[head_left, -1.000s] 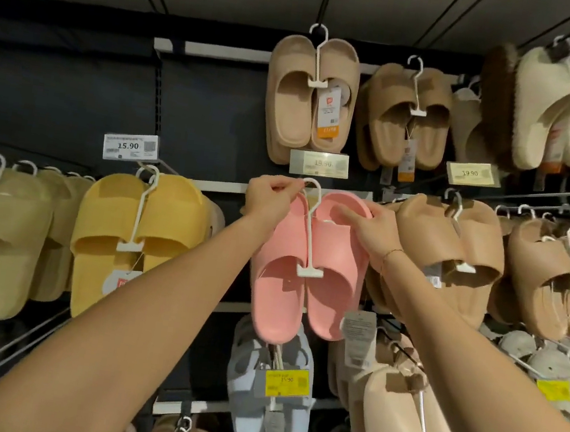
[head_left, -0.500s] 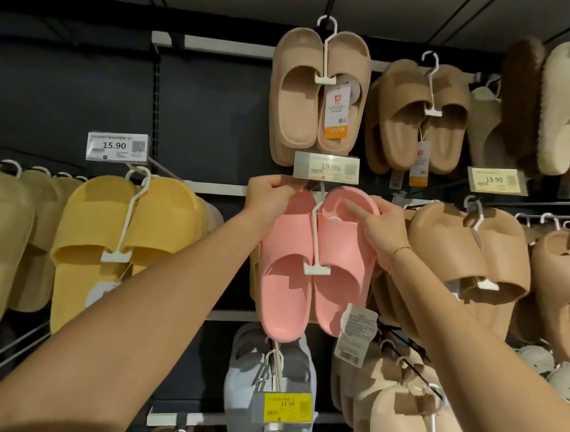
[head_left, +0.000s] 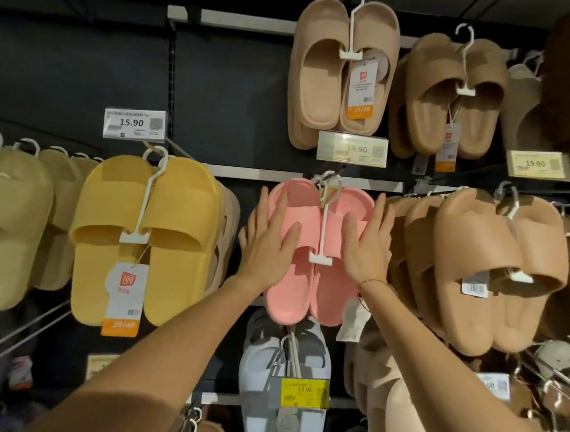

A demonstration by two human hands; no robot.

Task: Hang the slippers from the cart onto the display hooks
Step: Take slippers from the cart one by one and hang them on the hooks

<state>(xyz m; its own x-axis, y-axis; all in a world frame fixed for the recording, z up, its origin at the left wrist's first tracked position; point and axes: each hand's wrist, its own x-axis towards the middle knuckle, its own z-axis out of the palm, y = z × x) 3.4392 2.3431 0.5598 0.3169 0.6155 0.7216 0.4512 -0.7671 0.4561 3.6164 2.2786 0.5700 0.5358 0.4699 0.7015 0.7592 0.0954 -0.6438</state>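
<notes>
While flat against the pink slippers [head_left: 302, 251] at frame centre, hanging by white hanger [head_left: 324, 221] under the price tag [head_left: 352, 148]: left hand [head_left: 267, 239] and right hand [head_left: 366, 249], fingers straight, gripping nothing. Risk: uneven push, hanger unseated, pair dropped.

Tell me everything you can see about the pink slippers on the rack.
The pink slippers are a matte, foam-like open-toe pair clipped side by side on a white plastic hanger, toes up, soles facing the wall. Its hook sits at the rail under a 19.90 price label. The left hand and right hand lie flat on the straps, fingers straight. Yellow slippers hang to their left.
</notes>
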